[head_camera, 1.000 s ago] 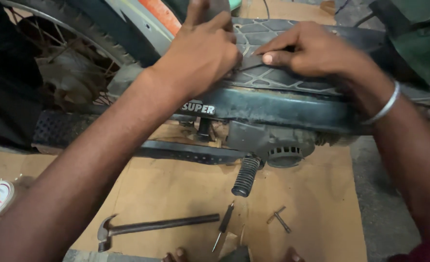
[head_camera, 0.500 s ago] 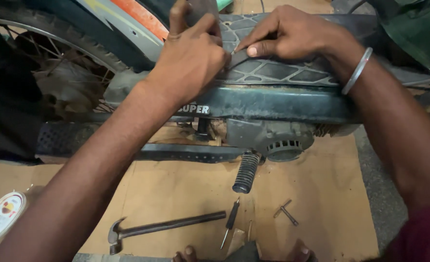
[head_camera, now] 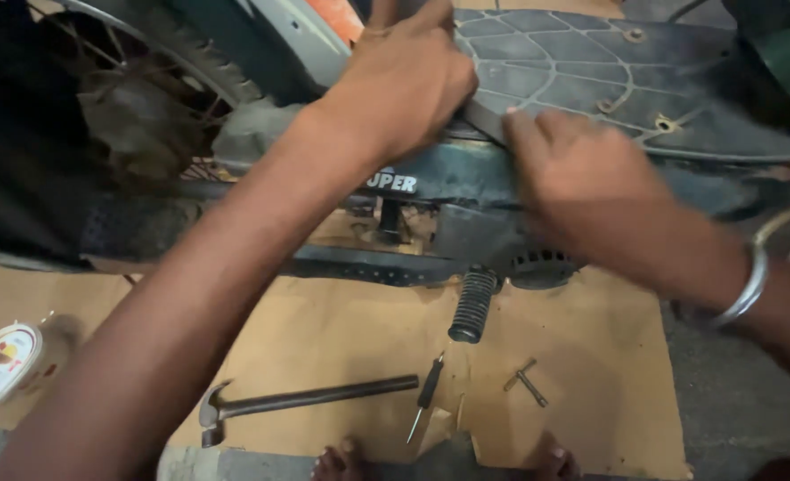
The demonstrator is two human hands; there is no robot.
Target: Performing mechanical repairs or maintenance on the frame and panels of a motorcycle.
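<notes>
We press the left hand [head_camera: 404,85] and right hand [head_camera: 582,174], fingers curled narrow, on the ribbed seat base [head_camera: 591,67] edge at upper centre; a hammer [head_camera: 306,401] lies below.

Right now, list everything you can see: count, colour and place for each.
motorbike: one, dark, lying on its side across the top.
seat base: one, black ribbed plastic, upper right, under both hands.
footpeg: one, black ribbed rubber, centre, pointing down over the cardboard.
cardboard: one sheet, brown, on the ground beneath the bike.
hammer: one, dark claw type, lower centre on the cardboard.
screwdriver: one, black handle, right of the hammer.
bolts: two, grey, crossed, lower right.
tub: one, white round, far left.
toes: bare, bottom edge.
bangle: one, silver, right wrist.
left hand: gripping the seat edge.
right hand: pressing the seat edge.
</notes>
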